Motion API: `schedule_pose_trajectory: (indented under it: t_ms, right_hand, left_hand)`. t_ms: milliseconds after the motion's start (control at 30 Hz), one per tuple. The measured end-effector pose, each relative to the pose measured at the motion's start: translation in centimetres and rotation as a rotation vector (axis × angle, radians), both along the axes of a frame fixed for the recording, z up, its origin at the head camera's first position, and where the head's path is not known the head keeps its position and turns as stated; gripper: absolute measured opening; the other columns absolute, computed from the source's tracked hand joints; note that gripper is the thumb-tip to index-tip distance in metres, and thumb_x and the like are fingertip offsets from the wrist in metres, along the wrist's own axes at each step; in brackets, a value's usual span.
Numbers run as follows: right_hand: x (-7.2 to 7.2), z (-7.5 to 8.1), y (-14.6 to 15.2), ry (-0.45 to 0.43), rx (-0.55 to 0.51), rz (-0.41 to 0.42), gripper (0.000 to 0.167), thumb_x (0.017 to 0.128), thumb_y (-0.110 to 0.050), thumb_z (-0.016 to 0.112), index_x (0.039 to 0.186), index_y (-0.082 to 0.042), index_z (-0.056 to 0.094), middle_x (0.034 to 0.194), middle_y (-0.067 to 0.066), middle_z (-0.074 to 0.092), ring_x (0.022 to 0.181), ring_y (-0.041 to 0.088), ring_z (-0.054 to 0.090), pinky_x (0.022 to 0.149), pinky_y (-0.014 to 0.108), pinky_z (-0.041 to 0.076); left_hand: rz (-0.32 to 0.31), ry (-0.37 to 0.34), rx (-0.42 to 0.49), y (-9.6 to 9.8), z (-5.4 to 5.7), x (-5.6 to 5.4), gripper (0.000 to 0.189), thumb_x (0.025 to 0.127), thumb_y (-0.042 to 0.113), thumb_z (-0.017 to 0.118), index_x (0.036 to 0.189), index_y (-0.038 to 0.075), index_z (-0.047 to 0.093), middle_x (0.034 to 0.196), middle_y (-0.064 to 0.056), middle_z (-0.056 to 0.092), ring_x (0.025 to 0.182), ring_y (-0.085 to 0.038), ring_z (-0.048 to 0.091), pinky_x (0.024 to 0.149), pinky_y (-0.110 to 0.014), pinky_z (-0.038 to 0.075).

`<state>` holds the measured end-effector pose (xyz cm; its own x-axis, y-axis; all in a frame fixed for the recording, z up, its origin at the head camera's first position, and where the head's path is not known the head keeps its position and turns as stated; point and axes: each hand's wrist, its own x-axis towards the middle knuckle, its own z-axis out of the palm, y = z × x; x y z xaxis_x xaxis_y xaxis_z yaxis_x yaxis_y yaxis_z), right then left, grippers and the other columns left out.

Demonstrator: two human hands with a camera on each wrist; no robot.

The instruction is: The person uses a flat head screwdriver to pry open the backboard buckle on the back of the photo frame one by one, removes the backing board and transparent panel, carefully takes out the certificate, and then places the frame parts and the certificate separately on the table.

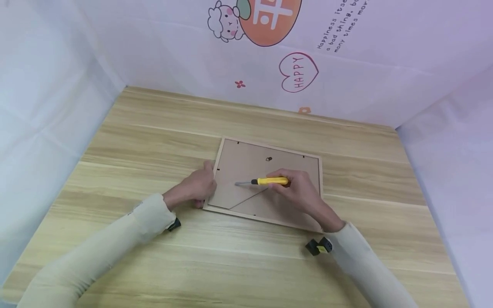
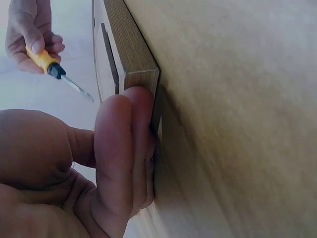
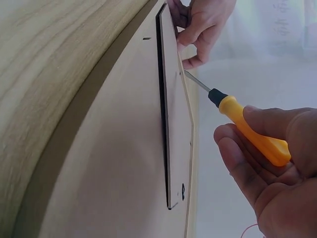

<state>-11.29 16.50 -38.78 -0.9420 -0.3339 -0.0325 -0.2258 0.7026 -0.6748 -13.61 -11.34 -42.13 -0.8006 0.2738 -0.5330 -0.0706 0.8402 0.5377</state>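
A picture frame (image 1: pixel 246 162) lies with its brown backing board up and its wooden border around it. A flat stand flap (image 3: pixel 173 114) is on the backing, beside small dark tabs along the edges. My left hand (image 1: pixel 201 185) holds the frame's left side near the front corner, fingers (image 2: pixel 114 144) against the edge. My right hand (image 1: pixel 302 192) grips the yellow handle of a screwdriver (image 1: pixel 271 181) between thumb and fingers. Its metal shaft points left over the backing; in the left wrist view the tip appears raised off the board.
The frame lies on a wood-grain table (image 1: pixel 161 137). White cloth walls (image 1: pixel 173 51) with printed drawings and lettering enclose the back and sides. A dark wrist camera (image 1: pixel 319 247) sits under my right cuff, another (image 1: pixel 174 224) under the left.
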Motion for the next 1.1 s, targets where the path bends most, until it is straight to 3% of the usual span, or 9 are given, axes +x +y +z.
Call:
schedule_pose_trajectory:
  t_ms: [267,567,833,933,1000,1100]
  right_hand:
    - [-0.9,-0.1,-1.4,0.007,0.012,0.008,0.023,0.087,-0.012,0.075,0.109,-0.009,0.074,0.108,0.011,0.074,0.076,0.017,0.060,0.063,0.022,0.051]
    - [-1.7,-0.4,-2.6,-0.011,0.022,-0.015,0.023,0.087,-0.012,0.075,0.110,-0.010,0.073,0.108,0.010,0.073,0.077,0.018,0.060,0.064,0.024,0.051]
    - [-2.2,-0.8,-2.8,-0.022,0.019,-0.021,0.023,0.087,-0.012,0.074,0.110,-0.010,0.073,0.106,0.010,0.073,0.075,0.018,0.058,0.061,0.021,0.049]
    - [-2.4,-1.1,-2.8,-0.021,0.019,-0.018,0.022,0.087,-0.012,0.075,0.109,-0.010,0.073,0.105,0.009,0.073,0.074,0.017,0.057,0.059,0.020,0.048]
    - [-2.5,-1.3,-2.7,-0.015,0.015,-0.011,0.022,0.087,-0.012,0.075,0.109,-0.010,0.073,0.105,0.010,0.073,0.072,0.017,0.057,0.058,0.020,0.047]
    - [-2.8,-1.5,-2.6,-0.002,0.010,0.003,0.022,0.087,-0.013,0.075,0.109,-0.009,0.074,0.105,0.010,0.074,0.072,0.017,0.056,0.057,0.019,0.045]
  left_hand:
    - [0.031,-0.033,0.050,0.4,0.0,0.3,0.051,0.098,0.003,0.035,0.140,-0.005,0.008,0.062,-0.015,0.062,0.040,-0.019,0.059,0.042,-0.030,0.053]
    - [0.043,-0.018,0.096,0.7,0.2,0.9,0.050,0.097,0.004,0.036,0.138,-0.009,0.010,0.063,-0.017,0.063,0.039,-0.018,0.059,0.042,-0.030,0.053]
    - [0.096,-0.068,0.096,1.4,0.2,1.2,0.076,0.100,0.008,0.038,0.149,-0.009,-0.017,0.067,-0.017,0.065,0.042,-0.020,0.061,0.045,-0.032,0.055]
    - [0.097,-0.052,0.103,1.3,0.0,1.2,0.071,0.099,0.010,0.042,0.148,-0.010,-0.005,0.069,-0.016,0.066,0.043,-0.019,0.061,0.044,-0.031,0.054]
    - [0.084,-0.025,0.102,1.0,0.0,1.0,0.060,0.099,0.011,0.044,0.144,-0.011,0.011,0.069,-0.014,0.066,0.044,-0.019,0.062,0.044,-0.030,0.054]
    - [0.061,0.019,0.110,0.5,0.0,0.5,0.030,0.098,0.013,0.047,0.119,-0.008,0.044,0.065,-0.010,0.066,0.045,-0.017,0.063,0.043,-0.027,0.052]
